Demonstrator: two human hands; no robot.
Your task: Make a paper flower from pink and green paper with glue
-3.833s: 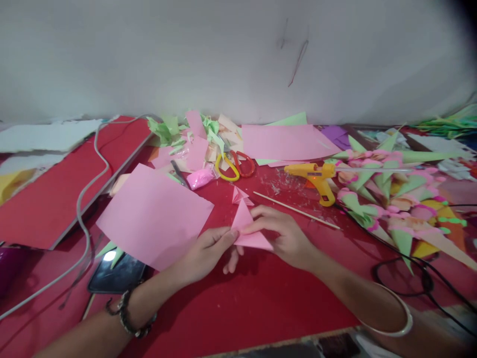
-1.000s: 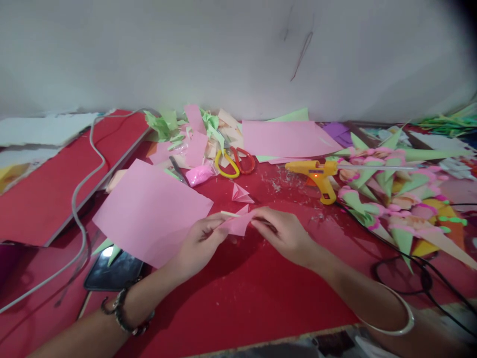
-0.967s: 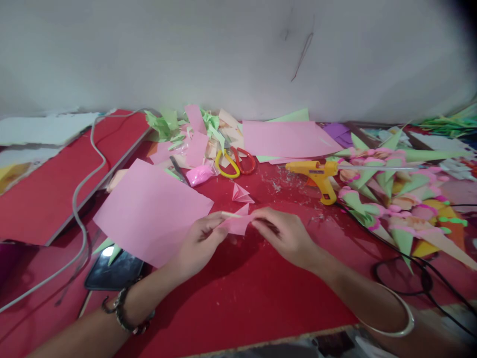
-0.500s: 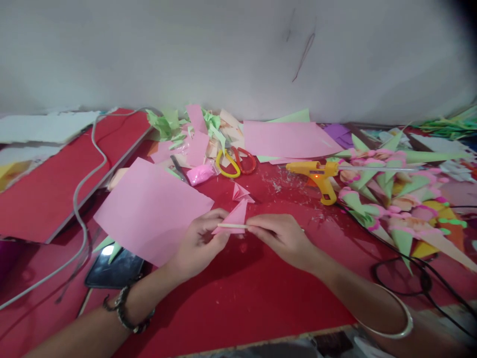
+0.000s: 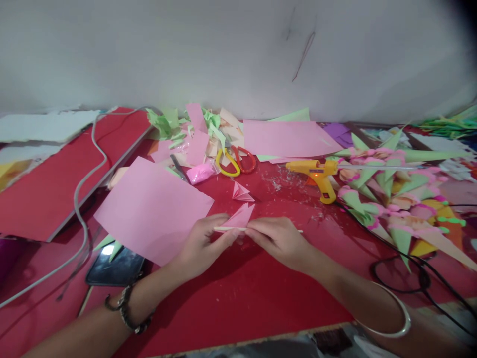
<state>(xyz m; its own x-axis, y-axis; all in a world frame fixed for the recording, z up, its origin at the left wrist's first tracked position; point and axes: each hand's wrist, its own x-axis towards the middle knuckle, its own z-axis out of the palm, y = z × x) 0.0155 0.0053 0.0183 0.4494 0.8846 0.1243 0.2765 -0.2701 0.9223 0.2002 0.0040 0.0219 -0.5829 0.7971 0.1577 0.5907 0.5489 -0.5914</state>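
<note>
Between my hands is a folded pink paper piece (image 5: 240, 217) with pointed tips facing away from me. A thin pale stick (image 5: 230, 229) lies across its near edge, and its far end shows past my right hand. My left hand (image 5: 206, 243) pinches the paper and the stick between thumb and fingers. With thumb and forefinger, my right hand (image 5: 279, 238) grips the stick at the paper's right edge. Just beyond the paper sits another folded pink piece (image 5: 242, 192). A square pink sheet (image 5: 152, 209) lies to the left, near my left hand.
A yellow glue gun (image 5: 316, 174) with its light on lies right of centre, its black cord running right. Paper flowers (image 5: 391, 184) crowd the right side. Scissors (image 5: 236, 161) and paper scraps lie at the back. A phone (image 5: 114, 266) and a grey cable (image 5: 80, 199) are left.
The folded paper has tilted, and its tips now point farther right. My left thumb has moved right along the stick, closer to my right fingers.
</note>
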